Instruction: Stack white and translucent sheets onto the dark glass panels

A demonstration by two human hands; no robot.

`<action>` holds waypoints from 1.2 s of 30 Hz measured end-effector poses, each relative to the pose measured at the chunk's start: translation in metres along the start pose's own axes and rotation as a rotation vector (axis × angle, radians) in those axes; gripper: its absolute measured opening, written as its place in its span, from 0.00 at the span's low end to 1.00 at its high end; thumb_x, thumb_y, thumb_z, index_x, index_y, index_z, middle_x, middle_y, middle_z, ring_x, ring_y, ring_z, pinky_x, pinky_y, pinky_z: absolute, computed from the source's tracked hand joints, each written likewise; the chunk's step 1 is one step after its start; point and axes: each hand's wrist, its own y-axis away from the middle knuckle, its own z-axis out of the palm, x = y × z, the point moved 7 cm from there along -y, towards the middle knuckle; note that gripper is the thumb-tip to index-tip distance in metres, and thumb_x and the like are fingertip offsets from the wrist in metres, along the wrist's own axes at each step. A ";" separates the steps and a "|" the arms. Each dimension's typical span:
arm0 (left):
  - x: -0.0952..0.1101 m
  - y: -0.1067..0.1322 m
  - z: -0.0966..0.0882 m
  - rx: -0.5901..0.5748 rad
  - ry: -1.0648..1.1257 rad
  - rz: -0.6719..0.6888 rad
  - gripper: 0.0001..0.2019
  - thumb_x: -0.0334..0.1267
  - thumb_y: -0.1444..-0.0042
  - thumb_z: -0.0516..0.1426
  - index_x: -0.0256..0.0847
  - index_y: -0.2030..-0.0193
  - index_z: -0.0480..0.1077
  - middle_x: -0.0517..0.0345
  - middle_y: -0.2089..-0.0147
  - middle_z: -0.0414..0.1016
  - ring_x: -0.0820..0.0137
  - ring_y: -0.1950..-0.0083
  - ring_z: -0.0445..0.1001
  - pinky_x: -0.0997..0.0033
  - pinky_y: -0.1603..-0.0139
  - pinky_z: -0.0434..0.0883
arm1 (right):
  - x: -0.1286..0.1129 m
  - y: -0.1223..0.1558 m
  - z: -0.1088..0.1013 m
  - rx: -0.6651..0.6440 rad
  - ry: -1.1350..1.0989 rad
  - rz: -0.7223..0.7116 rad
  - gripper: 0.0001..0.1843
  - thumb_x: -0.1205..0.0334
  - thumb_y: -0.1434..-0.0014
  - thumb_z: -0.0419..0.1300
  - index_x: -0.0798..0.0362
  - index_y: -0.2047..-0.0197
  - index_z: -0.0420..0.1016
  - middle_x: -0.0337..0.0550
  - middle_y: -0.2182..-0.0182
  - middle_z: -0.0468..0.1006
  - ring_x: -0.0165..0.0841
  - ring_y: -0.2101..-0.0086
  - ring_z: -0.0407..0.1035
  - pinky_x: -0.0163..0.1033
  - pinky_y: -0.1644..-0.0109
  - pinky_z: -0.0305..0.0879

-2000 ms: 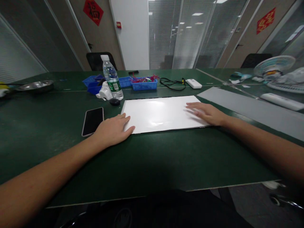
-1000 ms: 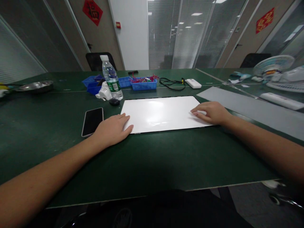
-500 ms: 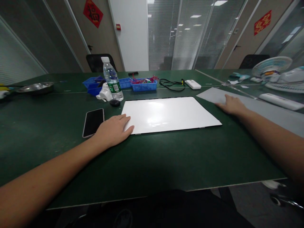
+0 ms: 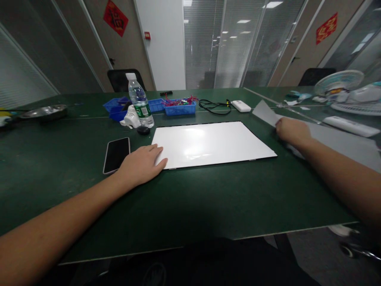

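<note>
A thin white panel (image 4: 205, 143) with a dark edge lies flat on the green table. My left hand (image 4: 144, 163) rests at its left end, fingers outstretched and the fingertips on the surface. To the right, my right hand (image 4: 293, 131) is closed on the edge of a pale grey sheet (image 4: 333, 143). The sheet's left corner bends up off the table beside the fist. A smartphone (image 4: 117, 155) with a dark screen lies just left of my left hand.
Behind the panel stand a water bottle (image 4: 139, 101), a black mouse (image 4: 143, 130), blue trays (image 4: 180, 109) with red wires, a black cable (image 4: 214, 106) and a white box (image 4: 241, 106). A fan (image 4: 339, 83) and a white bar (image 4: 351, 126) are at right; a metal pan (image 4: 44, 112) at left.
My right hand has closed from lying flat and now grips the grey sheet, whose edge has lifted and creased. The left hand and the white panel stay in place.
</note>
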 end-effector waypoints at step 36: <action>-0.002 -0.002 0.003 -0.009 -0.004 -0.012 0.39 0.61 0.26 0.42 0.36 0.21 0.64 0.42 0.19 0.64 0.48 0.21 0.66 0.46 0.26 0.69 | -0.121 0.069 -0.032 0.017 -0.092 -0.778 0.29 0.38 0.26 0.49 0.47 0.45 0.84 0.49 0.50 0.86 0.44 0.55 0.79 0.45 0.54 0.68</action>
